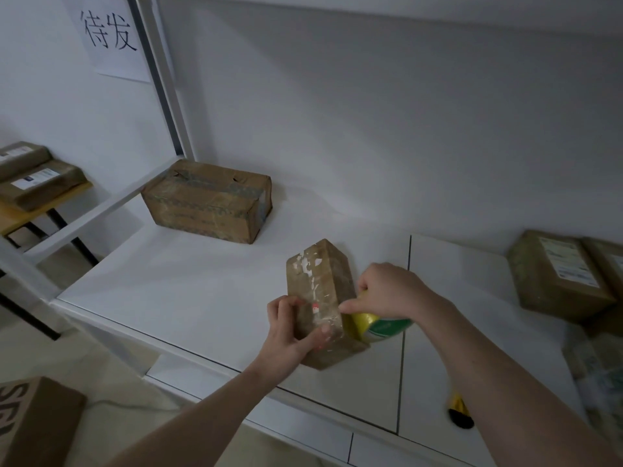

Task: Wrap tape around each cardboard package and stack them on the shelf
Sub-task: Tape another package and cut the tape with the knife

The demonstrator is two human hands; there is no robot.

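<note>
My left hand (290,326) grips the small package (320,298) at its near left corner, fingers curled over the top edge and thumb pressed against the taped front face. The package stands tilted on the white bench (202,298), one bottom corner resting close to the front edge. Torn white label scraps and a small red mark show on its upper face.

My right hand (387,289) is closed around the tape roll (381,326), which sits right against the package's right side. The roll shows yellow and green on its core, and a strip of clear tape runs from it onto the package's face.

Farther back on the bench, near the white shelf post (161,79), lies a larger taped box (209,202), flat and well apart from my hands. At the right edge two more parcels (566,278) with white labels sit side by side. To the far left, a small yellow-topped table (37,210) with black legs carries two labelled packets (30,176), one on the other. A paper sign (108,35) with black characters hangs on the wall. A brown carton (37,423) with black lettering stands on the floor at lower left. A yellow and black object (460,412) lies on the bench beside my right forearm; I cannot tell what it is.
</note>
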